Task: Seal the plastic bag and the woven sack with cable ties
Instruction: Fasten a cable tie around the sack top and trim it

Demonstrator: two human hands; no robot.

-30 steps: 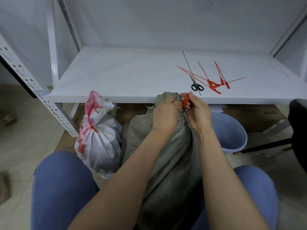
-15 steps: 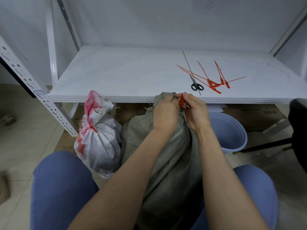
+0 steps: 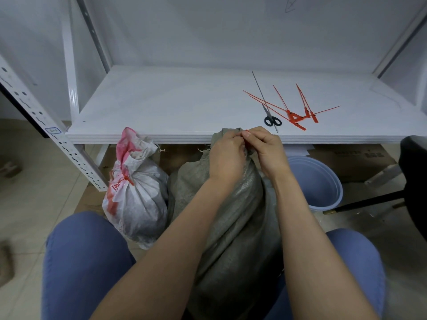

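A grey-green woven sack (image 3: 233,218) stands between my knees, its mouth gathered into a neck. My left hand (image 3: 227,153) grips that neck. My right hand (image 3: 265,147) pinches a red cable tie (image 3: 246,144) at the neck; only a sliver of the tie shows between my fingers. To the left a white and red plastic bag (image 3: 136,195) stands on the floor with a red tie round its neck.
The white shelf (image 3: 161,105) in front carries several loose red cable ties (image 3: 295,115) and black-handled scissors (image 3: 272,120). A blue bucket (image 3: 321,181) stands under the shelf at right. A dark chair (image 3: 413,181) is at the right edge.
Both hands have shifted a little upward on the sack's neck. My fingers have closed over the red tie, so less of it shows than before.
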